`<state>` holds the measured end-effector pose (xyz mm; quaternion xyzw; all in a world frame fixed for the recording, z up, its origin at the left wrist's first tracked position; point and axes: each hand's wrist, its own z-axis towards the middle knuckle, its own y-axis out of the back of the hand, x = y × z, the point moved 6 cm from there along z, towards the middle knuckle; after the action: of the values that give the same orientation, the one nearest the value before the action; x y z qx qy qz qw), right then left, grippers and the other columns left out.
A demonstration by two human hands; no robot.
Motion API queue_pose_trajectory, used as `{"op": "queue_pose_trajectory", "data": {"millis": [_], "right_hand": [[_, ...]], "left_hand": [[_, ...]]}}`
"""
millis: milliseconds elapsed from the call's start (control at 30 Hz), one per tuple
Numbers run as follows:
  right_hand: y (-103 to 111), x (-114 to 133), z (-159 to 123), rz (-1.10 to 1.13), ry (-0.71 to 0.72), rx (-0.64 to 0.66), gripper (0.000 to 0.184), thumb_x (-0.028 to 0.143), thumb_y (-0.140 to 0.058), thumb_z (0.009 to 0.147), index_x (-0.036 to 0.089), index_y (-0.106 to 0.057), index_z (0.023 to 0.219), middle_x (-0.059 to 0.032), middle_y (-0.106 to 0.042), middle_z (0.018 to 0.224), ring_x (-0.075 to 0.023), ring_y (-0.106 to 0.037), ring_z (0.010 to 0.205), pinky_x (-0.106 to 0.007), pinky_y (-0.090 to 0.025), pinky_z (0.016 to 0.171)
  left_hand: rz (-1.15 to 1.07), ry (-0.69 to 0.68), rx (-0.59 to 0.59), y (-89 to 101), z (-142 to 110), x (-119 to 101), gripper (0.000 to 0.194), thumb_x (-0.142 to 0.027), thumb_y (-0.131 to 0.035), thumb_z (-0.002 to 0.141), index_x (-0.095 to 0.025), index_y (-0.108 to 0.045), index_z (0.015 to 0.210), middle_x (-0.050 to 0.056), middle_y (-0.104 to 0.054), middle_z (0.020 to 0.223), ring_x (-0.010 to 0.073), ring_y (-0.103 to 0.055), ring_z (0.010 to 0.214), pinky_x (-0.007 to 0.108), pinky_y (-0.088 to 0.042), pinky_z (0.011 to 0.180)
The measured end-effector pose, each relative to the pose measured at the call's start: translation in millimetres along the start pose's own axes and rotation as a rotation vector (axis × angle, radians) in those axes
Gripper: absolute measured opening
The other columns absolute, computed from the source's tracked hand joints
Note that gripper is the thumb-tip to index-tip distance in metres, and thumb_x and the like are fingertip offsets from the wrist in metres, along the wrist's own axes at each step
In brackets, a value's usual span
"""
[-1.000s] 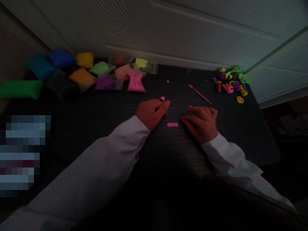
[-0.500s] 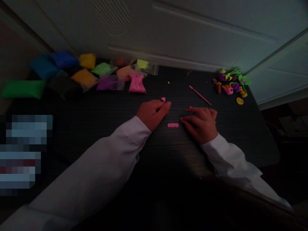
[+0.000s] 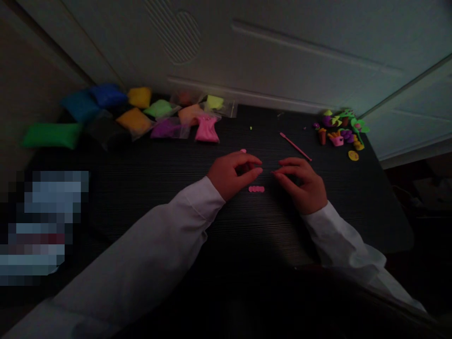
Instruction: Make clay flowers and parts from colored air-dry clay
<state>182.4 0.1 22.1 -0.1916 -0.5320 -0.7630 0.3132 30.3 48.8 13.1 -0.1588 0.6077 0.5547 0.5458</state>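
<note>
My left hand [image 3: 233, 175] hovers over the dark table [image 3: 226, 226] with its thumb and index finger apart and nothing visible between them. Facing it, my right hand [image 3: 304, 184] pinches a tiny piece of pink clay [image 3: 272, 172] at its fingertips. Below the gap between the hands lies a short row of overlapping flat pink clay discs [image 3: 256, 189]. A small pink clay lump [image 3: 243, 151] shows just behind my left hand, partly hidden by it.
A pink modelling tool [image 3: 295, 146] lies beyond my right hand. Bags of coloured clay, including an opened pink bag [image 3: 207, 129], line the back left. Small finished clay figures [image 3: 337, 137] cluster at the back right. A white panelled door [image 3: 282, 56] borders the far edge.
My left hand has moved right and its fingers have parted. The right hand's fingertips have lifted away from beside the disc row towards the left hand. The view has shifted slightly.
</note>
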Motion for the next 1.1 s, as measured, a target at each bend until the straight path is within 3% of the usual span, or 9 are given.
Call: {"op": "queue_pose_trajectory", "data": {"millis": [167, 300, 433, 567, 767, 1100], "right_hand": [[-15.1, 1.6, 7.9, 0.343, -0.104, 0.022, 0.011, 0.029, -0.053, 0.074, 0.023, -0.060, 0.079, -0.0026, -0.056, 0.097, -0.0159, -0.053, 0.093, -0.035, -0.044, 0.078], [-27.5, 0.9, 8.6, 0.478, -0.110, 0.043, 0.011, 0.028, -0.051, 0.076, 0.023, -0.059, 0.080, -0.0015, -0.056, 0.097, -0.0149, -0.053, 0.094, -0.037, -0.042, 0.083], [-31.5, -1.3, 7.5, 0.482, -0.131, 0.061, 0.012, 0.029, -0.051, 0.076, 0.022, -0.059, 0.081, -0.0019, -0.056, 0.097, -0.0156, -0.053, 0.094, -0.038, -0.041, 0.084], [-23.0, 1.7, 8.0, 0.485, -0.133, -0.015, 0.012, 0.029, -0.050, 0.076, 0.022, -0.059, 0.080, -0.0019, -0.057, 0.091, -0.0150, -0.053, 0.091, -0.036, -0.042, 0.081], [-14.8, 14.2, 8.7, 0.280, -0.081, -0.034, 0.015, 0.030, -0.060, 0.067, 0.022, -0.060, 0.080, -0.0032, -0.056, 0.092, -0.0167, -0.053, 0.087, -0.033, -0.044, 0.068], [-11.3, 14.3, 9.3, 0.215, -0.082, -0.030, 0.008, 0.027, -0.057, 0.070, 0.022, -0.061, 0.075, -0.0026, -0.056, 0.090, -0.0154, -0.053, 0.085, -0.033, -0.043, 0.071]], "left_hand": [[-0.253, 0.078, 0.053, -2.4, 0.3, 4.8, 0.028, -0.037, -0.055, 0.068, -0.018, -0.061, 0.087, 0.002, -0.062, 0.083, 0.0111, -0.056, 0.070, 0.025, -0.043, 0.067], [-0.324, 0.111, 0.066, -3.5, 0.2, 7.2, 0.026, -0.037, -0.056, 0.067, -0.019, -0.063, 0.083, 0.002, -0.064, 0.084, 0.0131, -0.057, 0.075, 0.026, -0.044, 0.068], [-0.313, 0.120, 0.085, -5.6, -0.5, 7.8, 0.025, -0.038, -0.055, 0.067, -0.018, -0.063, 0.079, 0.002, -0.064, 0.079, 0.0134, -0.058, 0.074, 0.025, -0.044, 0.065], [-0.285, 0.124, 0.057, -4.3, -1.1, 8.3, 0.026, -0.039, -0.054, 0.068, -0.017, -0.064, 0.078, 0.002, -0.065, 0.078, 0.0131, -0.058, 0.073, 0.025, -0.044, 0.064], [-0.250, 0.077, 0.065, -6.6, -0.3, 6.3, 0.024, -0.036, -0.054, 0.068, -0.016, -0.064, 0.077, 0.002, -0.063, 0.074, 0.0114, -0.057, 0.070, 0.024, -0.043, 0.064], [-0.257, 0.079, 0.062, -7.9, 0.1, 7.6, 0.025, -0.037, -0.055, 0.067, -0.015, -0.063, 0.076, 0.002, -0.063, 0.074, 0.0107, -0.056, 0.067, 0.023, -0.043, 0.062]]}}
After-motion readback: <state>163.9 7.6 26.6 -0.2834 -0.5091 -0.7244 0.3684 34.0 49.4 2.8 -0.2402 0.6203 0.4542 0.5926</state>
